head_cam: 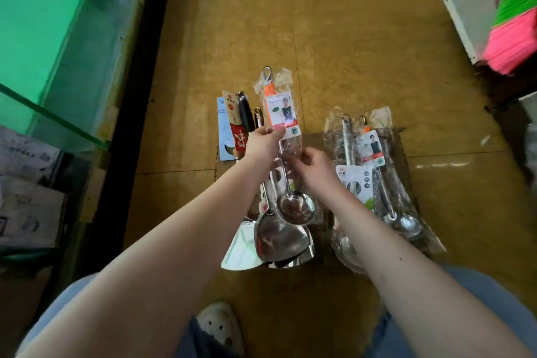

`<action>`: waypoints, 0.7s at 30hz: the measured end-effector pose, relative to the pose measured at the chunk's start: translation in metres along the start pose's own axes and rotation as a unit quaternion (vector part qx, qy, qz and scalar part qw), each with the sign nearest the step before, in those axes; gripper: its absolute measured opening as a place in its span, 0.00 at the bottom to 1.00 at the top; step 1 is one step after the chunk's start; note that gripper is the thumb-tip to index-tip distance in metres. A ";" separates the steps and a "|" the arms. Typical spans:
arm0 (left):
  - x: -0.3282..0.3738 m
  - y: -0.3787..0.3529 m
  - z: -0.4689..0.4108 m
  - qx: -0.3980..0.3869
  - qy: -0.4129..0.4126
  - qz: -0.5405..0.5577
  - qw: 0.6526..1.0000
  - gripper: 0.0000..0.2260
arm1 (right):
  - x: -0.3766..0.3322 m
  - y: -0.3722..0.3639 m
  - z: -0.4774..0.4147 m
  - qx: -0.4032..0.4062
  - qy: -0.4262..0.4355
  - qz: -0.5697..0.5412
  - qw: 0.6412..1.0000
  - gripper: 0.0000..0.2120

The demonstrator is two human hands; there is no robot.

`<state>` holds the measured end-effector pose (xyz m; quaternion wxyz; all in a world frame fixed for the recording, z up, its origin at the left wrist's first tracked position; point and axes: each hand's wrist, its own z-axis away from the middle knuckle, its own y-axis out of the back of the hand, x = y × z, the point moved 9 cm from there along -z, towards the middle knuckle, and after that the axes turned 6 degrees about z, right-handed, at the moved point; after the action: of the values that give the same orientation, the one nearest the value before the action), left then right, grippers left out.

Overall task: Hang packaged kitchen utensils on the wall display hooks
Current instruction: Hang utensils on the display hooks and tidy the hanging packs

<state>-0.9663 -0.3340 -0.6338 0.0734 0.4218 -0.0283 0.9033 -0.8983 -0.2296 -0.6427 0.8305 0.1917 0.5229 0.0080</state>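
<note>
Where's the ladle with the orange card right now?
The ladle is centre of the head view, held by the left hand and right hand, above the spatulas.

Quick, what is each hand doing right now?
The left hand pinches the packaged ladle just below its label.
The right hand holds the same pack lower down, fingers curled round the handle.
</note>
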 end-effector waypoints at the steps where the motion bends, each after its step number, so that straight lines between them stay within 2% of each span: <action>1: -0.003 -0.010 0.002 -0.007 0.005 0.004 1.000 0.10 | 0.004 0.009 0.002 0.005 -0.005 -0.009 1.000 0.07; 3: -0.007 -0.029 0.007 -0.014 0.010 0.002 1.000 0.12 | 0.010 0.027 0.007 0.020 -0.013 -0.014 1.000 0.04; 8: -0.010 -0.073 0.020 -0.046 0.005 -0.016 0.999 0.06 | 0.022 0.074 0.019 0.083 -0.024 0.034 0.996 0.04; 14: -0.017 -0.113 0.027 -0.097 0.009 -0.007 0.995 0.23 | 0.045 0.128 0.034 0.165 -0.051 0.081 0.982 0.06; 17: -0.027 -0.121 0.026 -0.118 0.021 -0.012 0.993 0.24 | 0.064 0.147 0.039 0.188 -0.080 0.114 0.972 0.08; 21: -0.038 -0.119 0.025 -0.115 0.029 -0.030 0.993 0.20 | 0.083 0.152 0.043 0.164 -0.106 0.188 0.963 0.12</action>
<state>-0.9041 -0.2234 -0.6483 0.1493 0.3853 -0.1171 0.9031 -0.7948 -0.0840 -0.6485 0.8218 0.4199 0.3808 0.0576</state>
